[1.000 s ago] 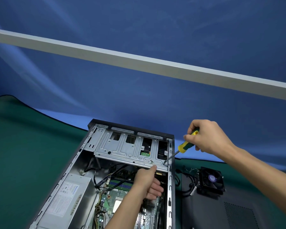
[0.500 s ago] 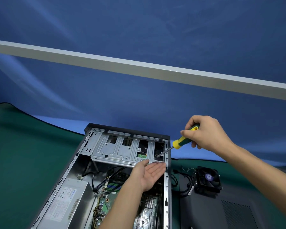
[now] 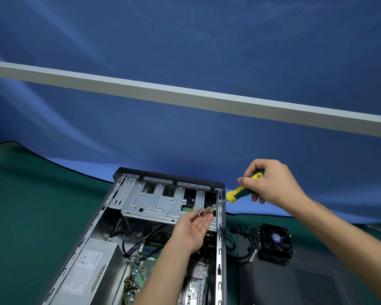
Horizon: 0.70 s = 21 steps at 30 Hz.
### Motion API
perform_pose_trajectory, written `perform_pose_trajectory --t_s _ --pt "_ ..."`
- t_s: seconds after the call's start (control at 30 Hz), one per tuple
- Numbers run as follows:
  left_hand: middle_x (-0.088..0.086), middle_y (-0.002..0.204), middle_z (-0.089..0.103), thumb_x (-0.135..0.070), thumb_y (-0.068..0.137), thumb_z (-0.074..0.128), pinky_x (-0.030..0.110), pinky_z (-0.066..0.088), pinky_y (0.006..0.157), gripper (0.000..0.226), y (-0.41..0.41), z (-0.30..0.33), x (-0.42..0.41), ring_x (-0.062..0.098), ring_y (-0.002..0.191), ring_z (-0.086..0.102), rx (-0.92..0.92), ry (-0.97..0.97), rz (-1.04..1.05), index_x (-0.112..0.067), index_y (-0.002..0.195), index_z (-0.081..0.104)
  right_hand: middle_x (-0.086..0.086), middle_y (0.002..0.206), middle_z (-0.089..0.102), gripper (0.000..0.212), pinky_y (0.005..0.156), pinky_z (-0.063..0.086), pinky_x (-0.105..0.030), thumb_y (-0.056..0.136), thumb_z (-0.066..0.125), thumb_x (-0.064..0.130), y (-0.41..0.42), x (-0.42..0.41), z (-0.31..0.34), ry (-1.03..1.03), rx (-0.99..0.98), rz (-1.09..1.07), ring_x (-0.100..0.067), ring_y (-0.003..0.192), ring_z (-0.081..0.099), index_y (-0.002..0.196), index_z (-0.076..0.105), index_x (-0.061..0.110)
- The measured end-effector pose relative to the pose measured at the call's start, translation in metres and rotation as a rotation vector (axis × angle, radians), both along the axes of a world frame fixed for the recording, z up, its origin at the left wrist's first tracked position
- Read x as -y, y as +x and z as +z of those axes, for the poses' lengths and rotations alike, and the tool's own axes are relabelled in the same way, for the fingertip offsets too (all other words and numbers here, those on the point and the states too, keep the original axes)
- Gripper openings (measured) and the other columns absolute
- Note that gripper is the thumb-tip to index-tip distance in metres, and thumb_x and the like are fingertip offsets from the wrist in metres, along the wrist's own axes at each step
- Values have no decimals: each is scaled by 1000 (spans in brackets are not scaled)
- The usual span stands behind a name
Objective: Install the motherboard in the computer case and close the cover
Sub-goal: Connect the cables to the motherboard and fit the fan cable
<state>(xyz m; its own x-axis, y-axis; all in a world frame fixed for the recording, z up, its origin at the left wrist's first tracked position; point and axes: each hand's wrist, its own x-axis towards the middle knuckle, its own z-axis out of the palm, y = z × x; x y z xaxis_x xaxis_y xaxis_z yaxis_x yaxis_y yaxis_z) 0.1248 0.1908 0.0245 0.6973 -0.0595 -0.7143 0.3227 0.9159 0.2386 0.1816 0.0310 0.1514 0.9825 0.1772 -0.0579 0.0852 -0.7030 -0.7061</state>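
Yellow-green screwdriver (image 3: 238,194) gripped in right hand (image 3: 271,183), shaft slanting down-left, tip with small screw (image 3: 199,214) over upturned, relaxed left hand (image 3: 194,230) (nearer hand); motherboard (image 3: 141,267) already inside open computer case (image 3: 220,238), directly below hands

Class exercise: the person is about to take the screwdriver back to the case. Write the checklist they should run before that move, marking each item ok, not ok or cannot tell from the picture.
1. Screwdriver gripped firmly: ok, the right hand is wrapped round its yellow-green handle.
2. Screw at the tip: ok, a small screw shows at the shaft's end, over the left hand.
3. Screw seated squarely on the bit: cannot tell, too small.
4. Left hand ready to catch: ok, palm up and open beneath the tip.
5. Motherboard inside the computer case: ok; whether fully fastened, cannot tell.
6. Cover closed: not ok, the dark panel lies beside the case with a fan on it.
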Motion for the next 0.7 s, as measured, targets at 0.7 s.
perform_pose_trajectory --t_s 0.7 --pt "23 84 64 1 93 50 39 51 82 14 -9 1 -2 29 75 63 -57 76 19 8 83 57 -3 48 64 16 43 44 -24 80 71 20 -13 0 -10 29 8 2 -14 36 56 70 60 15"
